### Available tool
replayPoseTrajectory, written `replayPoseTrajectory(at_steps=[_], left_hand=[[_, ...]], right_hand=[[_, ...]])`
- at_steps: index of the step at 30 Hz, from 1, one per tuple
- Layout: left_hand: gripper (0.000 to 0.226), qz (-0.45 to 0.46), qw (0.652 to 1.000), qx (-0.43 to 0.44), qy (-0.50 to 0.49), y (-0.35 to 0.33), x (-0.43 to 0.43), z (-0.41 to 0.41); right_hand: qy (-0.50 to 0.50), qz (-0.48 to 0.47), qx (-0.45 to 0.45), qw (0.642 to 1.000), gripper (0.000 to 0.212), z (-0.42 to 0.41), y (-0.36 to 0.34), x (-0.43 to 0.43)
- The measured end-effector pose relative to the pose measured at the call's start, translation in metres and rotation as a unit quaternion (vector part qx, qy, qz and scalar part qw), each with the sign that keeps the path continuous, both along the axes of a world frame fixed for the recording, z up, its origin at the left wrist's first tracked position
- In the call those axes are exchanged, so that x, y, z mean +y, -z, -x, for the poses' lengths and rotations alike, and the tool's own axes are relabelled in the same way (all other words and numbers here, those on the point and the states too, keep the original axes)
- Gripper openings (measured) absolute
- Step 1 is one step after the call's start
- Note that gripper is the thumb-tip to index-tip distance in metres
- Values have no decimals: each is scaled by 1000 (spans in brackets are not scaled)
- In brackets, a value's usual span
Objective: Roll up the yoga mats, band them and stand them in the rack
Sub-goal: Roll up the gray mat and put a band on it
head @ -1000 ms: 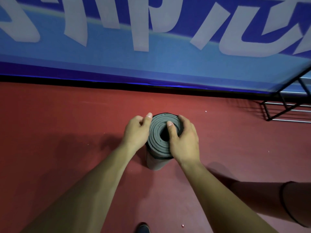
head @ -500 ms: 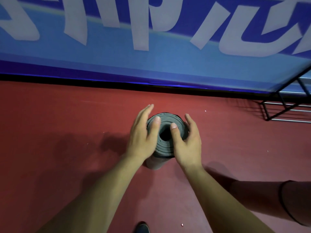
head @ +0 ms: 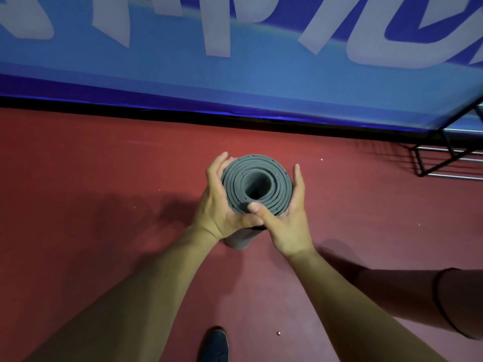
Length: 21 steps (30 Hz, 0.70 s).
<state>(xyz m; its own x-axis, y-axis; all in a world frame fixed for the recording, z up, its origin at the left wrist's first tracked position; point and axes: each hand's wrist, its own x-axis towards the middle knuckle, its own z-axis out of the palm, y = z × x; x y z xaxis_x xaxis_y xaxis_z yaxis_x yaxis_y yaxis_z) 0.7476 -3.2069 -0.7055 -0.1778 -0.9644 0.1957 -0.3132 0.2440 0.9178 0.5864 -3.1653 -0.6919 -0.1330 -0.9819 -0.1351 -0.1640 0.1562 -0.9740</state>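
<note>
Both thumbs have slid off the middle of the coil since half a second ago. The left hand point(head: 218, 205) now wraps the mat point(head: 281, 190) from 9 o'clock, its grip curled round the roll's side, and the right hand point(head: 288, 222) clasps it from 3 o'clock, fingers laid up the side, thumb hooked over the rim at 6 o'clock. Rolled and grey, the mat stands on end on the red floor point(head: 104, 184), well apart from the wire rack point(head: 444, 159) at 2 o'clock — a dark shoe point(head: 214, 344) shows at 6 o'clock.
</note>
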Motion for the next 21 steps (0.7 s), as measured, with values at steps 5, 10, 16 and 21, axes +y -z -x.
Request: replayPoseTrajectory(at_steps=[5,10,16,21], left_hand=[[141,-49,998,-25,7,1,12,-9],[157,-33,999,-26,-12,3,21,0],[161,16,998,32,-48,26,15,15],[138,65,997,15,-46,53,9,7]], right_hand=[[-68,14,-22,997,130,9,7,7],[-106,56,-26,992,120,19,9,8],[-61,143,-33,987,111,18,25,3],[-44,168,-21,985,86,13,57,4]])
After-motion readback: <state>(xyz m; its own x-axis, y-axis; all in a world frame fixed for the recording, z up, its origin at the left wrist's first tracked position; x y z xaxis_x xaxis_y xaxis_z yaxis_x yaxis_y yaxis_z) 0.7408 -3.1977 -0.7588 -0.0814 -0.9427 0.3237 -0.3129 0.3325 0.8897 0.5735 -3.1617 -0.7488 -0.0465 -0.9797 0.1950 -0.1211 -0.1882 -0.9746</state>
